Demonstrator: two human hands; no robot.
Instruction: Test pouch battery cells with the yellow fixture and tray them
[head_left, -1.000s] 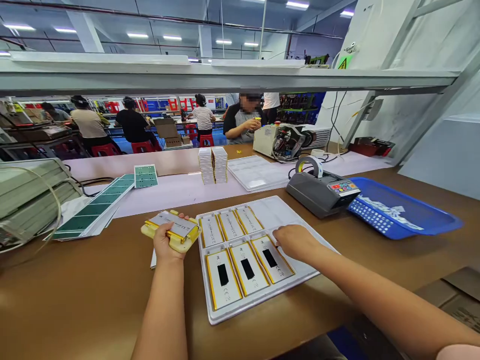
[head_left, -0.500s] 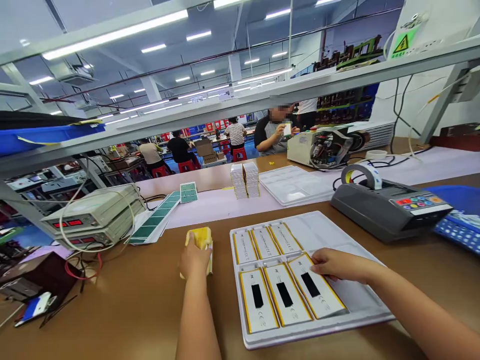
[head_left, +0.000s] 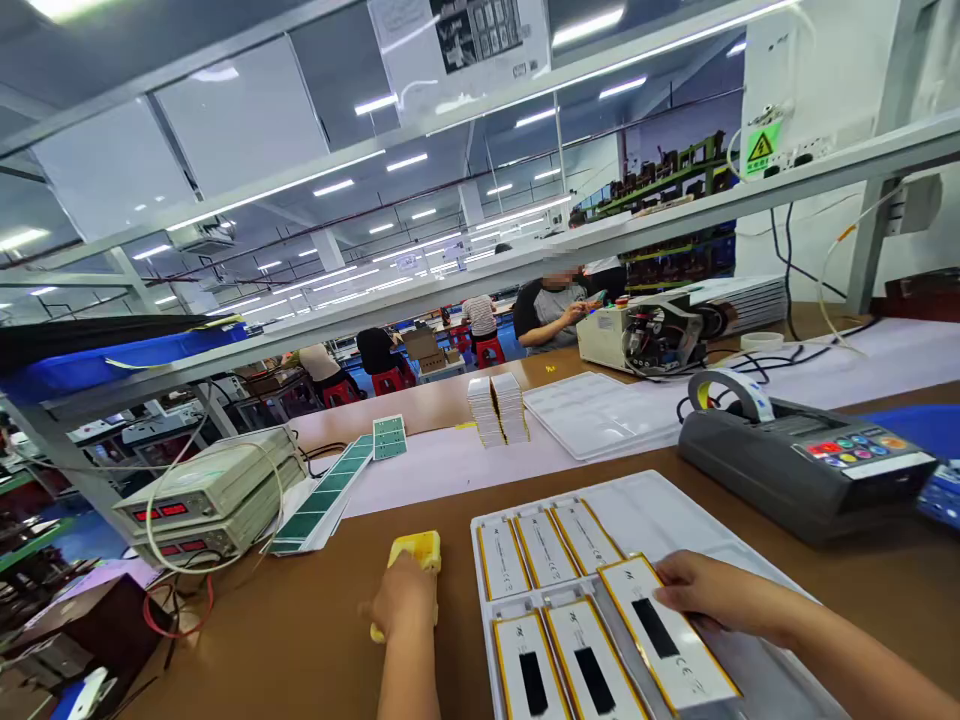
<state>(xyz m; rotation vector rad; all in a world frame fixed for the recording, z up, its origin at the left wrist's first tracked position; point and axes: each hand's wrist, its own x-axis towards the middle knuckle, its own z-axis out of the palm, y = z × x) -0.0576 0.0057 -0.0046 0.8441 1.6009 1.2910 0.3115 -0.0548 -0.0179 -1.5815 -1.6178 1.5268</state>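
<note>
My right hand (head_left: 697, 592) pinches the upper right edge of a flat white battery pack (head_left: 664, 635) with yellow edges and a black patch. That pack sits raised and tilted over the right part of a white plastic tray (head_left: 645, 492). Two similar packs with black patches lie in the front row to its left, and several without patches fill the back row. Left of the tray, my left hand (head_left: 405, 598) is closed over a yellow block (head_left: 421, 548) on the brown table; its fingers are partly hidden.
A grey tape dispenser (head_left: 795, 470) stands right of the tray. Behind are stacked white packs (head_left: 499, 410), another white tray (head_left: 592, 415) and green sheets (head_left: 330, 500). Grey instruments (head_left: 217, 490) with cables stand at left. A person (head_left: 551, 310) sits across the table.
My right hand has lifted its pack slightly out of the tray and moved it right. My left hand stays on the yellow block. The camera view has shifted.
</note>
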